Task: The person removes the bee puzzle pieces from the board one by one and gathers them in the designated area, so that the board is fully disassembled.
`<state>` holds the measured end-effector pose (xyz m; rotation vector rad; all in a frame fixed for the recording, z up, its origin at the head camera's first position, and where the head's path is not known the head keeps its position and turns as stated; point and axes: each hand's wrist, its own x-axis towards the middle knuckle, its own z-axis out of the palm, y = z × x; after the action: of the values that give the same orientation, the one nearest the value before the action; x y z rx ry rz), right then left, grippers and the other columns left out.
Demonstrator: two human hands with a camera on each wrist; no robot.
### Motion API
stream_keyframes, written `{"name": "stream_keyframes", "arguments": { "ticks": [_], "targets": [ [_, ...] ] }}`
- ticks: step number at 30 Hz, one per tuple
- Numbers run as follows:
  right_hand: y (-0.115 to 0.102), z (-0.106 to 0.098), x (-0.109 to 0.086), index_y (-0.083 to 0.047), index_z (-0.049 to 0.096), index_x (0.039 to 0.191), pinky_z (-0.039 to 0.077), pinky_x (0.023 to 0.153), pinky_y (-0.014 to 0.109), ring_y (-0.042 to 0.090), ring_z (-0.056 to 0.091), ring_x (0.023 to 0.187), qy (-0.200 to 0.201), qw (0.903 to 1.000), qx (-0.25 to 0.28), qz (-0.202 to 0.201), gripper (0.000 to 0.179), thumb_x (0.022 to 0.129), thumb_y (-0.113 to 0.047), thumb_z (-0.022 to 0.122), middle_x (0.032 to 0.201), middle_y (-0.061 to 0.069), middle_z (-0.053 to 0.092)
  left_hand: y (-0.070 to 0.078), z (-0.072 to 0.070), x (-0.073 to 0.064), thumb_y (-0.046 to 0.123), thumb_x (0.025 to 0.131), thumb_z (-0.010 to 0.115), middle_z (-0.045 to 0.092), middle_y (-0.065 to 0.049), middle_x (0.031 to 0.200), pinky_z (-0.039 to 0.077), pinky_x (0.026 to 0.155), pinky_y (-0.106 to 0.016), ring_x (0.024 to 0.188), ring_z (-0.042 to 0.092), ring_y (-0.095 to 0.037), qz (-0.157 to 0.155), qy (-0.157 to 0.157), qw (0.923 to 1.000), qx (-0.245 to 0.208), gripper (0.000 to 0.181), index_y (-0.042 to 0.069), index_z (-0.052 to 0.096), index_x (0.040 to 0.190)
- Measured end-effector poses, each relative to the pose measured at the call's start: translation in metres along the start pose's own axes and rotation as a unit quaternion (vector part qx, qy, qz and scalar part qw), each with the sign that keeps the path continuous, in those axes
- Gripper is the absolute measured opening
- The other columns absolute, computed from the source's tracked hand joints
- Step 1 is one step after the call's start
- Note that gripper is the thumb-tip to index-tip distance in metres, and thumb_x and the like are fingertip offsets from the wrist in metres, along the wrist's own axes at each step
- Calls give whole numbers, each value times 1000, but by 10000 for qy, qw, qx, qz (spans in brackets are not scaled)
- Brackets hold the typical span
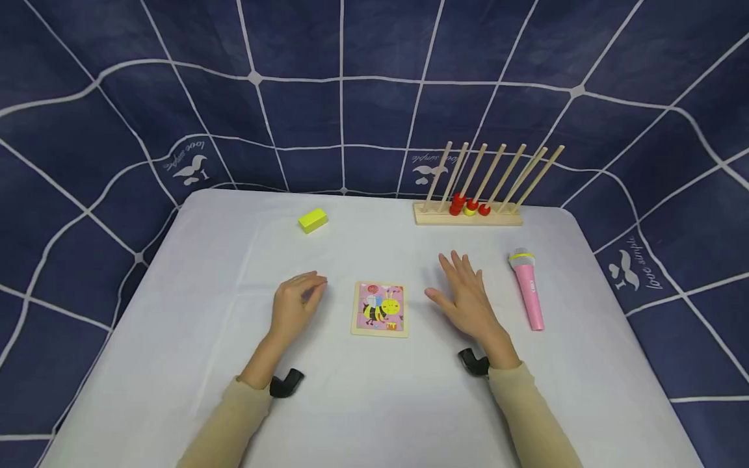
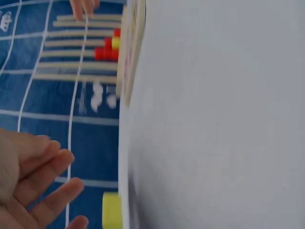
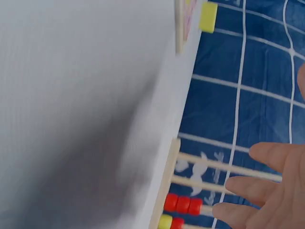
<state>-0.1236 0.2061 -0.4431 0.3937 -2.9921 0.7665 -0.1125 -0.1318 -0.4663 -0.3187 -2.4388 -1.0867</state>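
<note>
Between the two hands lies a square bee jigsaw puzzle (image 1: 380, 309) in a pale wooden frame, flat on the white table. To its left my left hand (image 1: 296, 304) hovers with loosely bent fingers and nothing in them; the left wrist view shows its fingers (image 2: 50, 202) apart from any object. On the puzzle's other side my right hand (image 1: 464, 300) is spread, palm down, also holding nothing. A pink toy microphone (image 1: 529, 292) with a grey head lies right of that hand. In the right wrist view its fingers (image 3: 252, 191) overlap the rods of the bead rack.
At the back right stands a wooden bead rack (image 1: 468, 220) with several upright rods and a few red and yellow beads (image 1: 470, 211). A yellow block (image 1: 313, 220) sits at the back left. Dark blue checked cloth (image 1: 374, 110) rises behind the table.
</note>
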Motion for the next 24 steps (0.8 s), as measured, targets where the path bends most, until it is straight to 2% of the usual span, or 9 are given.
{"name": "stream_keyframes", "arguments": {
  "ticks": [5, 8, 12, 17, 24],
  "targets": [
    [-11, 7, -1, -11, 33, 152, 10, 115, 69, 43, 16, 149, 111, 9990, 358, -243, 75, 93, -50, 59, 159, 19, 27, 9, 14, -11, -1, 74, 81, 76, -13, 94, 54, 91, -47, 105, 69, -33, -301, -412, 9976, -470, 9, 0, 76, 82],
    [-17, 10, -1, -11, 34, 152, 10, 116, 67, 41, 17, 149, 109, 9983, 424, -382, 74, 94, -50, 58, 159, 18, 29, 11, 20, -16, -1, 73, 82, 76, -11, 96, 53, 94, -46, 109, 68, -32, -382, -642, 9958, -522, 11, 2, 75, 81],
    [-23, 16, 0, -11, 35, 151, 11, 117, 65, 39, 19, 150, 33, 9975, 466, -532, 73, 93, -49, 59, 158, 16, 31, 11, 25, -22, 5, 75, 82, 75, -10, 107, 47, 101, -53, 119, 63, -33, -111, -1085, 9938, -238, 10, 6, 75, 82],
    [-30, 25, 0, -10, 37, 150, 11, 117, 65, 38, 20, 149, -66, 9960, 573, -683, 72, 93, -48, 59, 158, 17, 32, 11, 29, -27, 11, 76, 82, 69, -9, 124, 41, 105, -55, 131, 52, -34, 221, -1622, 9865, -40, 10, 12, 72, 76],
    [-38, 35, 2, -12, 38, 150, 12, 120, 60, 33, 19, 151, -281, 9949, 701, -663, 70, 93, -46, 60, 159, 14, 31, 10, 34, -29, 10, 76, 82, 66, -10, 128, 35, 111, -55, 135, 48, -35, 125, -1768, 9840, -164, 13, 13, 70, 73]
  ]
}}
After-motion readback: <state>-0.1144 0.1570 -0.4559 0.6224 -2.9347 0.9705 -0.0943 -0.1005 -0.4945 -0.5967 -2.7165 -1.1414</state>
